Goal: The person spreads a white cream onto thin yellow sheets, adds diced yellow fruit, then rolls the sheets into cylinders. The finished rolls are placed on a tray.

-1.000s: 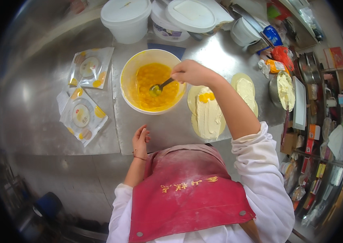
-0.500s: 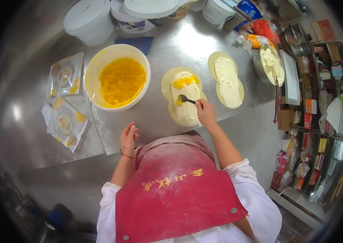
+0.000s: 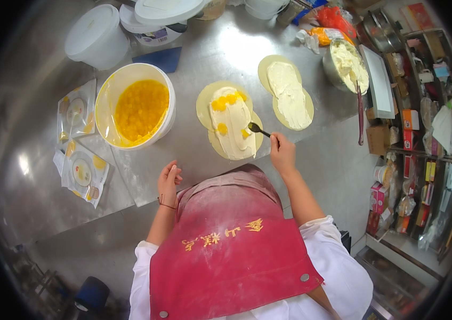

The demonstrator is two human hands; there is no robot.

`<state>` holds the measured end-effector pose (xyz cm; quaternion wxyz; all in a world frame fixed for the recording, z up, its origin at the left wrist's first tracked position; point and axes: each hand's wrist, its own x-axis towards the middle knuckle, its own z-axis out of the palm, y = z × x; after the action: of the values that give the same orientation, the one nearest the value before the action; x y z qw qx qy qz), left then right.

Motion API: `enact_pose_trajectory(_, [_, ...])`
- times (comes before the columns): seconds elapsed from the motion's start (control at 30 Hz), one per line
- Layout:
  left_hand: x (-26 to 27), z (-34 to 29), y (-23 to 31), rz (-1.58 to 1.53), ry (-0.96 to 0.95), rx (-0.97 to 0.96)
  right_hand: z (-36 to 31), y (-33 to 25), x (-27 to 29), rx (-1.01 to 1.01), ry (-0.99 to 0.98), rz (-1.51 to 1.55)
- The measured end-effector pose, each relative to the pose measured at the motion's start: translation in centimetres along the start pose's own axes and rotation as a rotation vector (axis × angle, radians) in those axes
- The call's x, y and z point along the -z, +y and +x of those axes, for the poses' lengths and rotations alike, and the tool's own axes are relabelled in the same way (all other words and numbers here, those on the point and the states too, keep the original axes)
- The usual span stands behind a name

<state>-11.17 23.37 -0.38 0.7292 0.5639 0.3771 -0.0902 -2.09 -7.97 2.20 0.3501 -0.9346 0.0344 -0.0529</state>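
At the left I have two packets on the steel table, then the white bucket of orange-yellow fruit. My left hand is by the table's front edge, free, fingers loosely curled, well apart from the right. Next I see a cream-spread sheet, its long axis slanting from upper left to lower right, dotted with fruit pieces. At its right edge is the black spoon, head toward the upper left, handle slanting down into my right hand, which grips its end. Beyond lie a second creamed sheet and a metal bowl of cream
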Motion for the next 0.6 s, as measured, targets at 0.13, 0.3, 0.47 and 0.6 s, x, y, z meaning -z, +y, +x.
enact_pose_trajectory(0.13, [-0.3, 0.2, 0.0, -0.02, -0.041, -0.011, 0.2, 0.5, 0.0, 0.052, 0.004, -0.082])
enact_pose_trajectory(0.3, [-0.5, 0.0, -0.1, -0.029, -0.008, -0.012, 0.5, 0.3, -0.8, 0.226, 0.028, -0.088])
enact_pose_trajectory(0.47, [-0.4, -0.3, -0.1, -0.018, 0.009, 0.002, 2.5, -4.1, -0.9, 0.03, 0.053, 0.236])
enact_pose_trajectory(0.6, [-0.1, -0.4, -0.5, -0.059, 0.036, -0.001, 6.2, -12.1, -0.9, 0.12, -0.145, 0.553])
